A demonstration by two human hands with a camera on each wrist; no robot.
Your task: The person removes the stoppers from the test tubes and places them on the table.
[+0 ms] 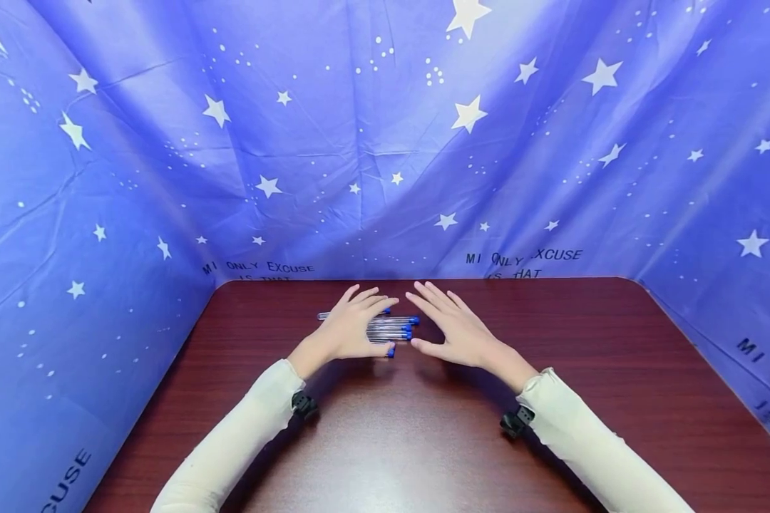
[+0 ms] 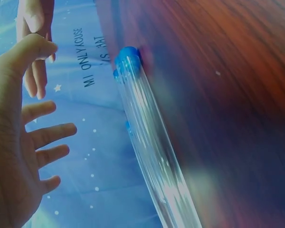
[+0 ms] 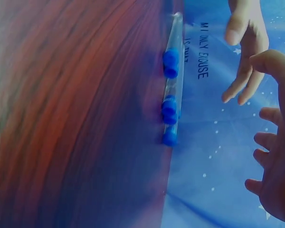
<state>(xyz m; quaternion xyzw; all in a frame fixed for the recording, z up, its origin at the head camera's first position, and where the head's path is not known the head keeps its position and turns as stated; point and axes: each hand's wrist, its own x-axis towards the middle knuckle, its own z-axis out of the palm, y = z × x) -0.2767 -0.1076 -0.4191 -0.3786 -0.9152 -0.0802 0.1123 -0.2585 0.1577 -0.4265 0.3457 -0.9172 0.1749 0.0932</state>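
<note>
Several clear test tubes [image 1: 390, 329] with blue caps lie side by side on the table, their caps pointing right. My left hand [image 1: 346, 333] is over the tubes' left part with its fingers spread, hiding some of them in the head view. To the right of the caps, my right hand [image 1: 465, 333] is held with fingers apart and nothing in it. In the left wrist view, the transparent tubes [image 2: 152, 142] run away from the camera, beside the palm. The right wrist view looks at the blue caps [image 3: 170, 107] end-on, with both hands beyond them.
The dark red wooden table [image 1: 385, 442] reaches back to a blue curtain [image 1: 359, 128] with white stars and printed letters, which also hangs at both sides. A black wrist camera [image 1: 305, 405] sits at the left cuff, another black camera [image 1: 517, 422] at the right.
</note>
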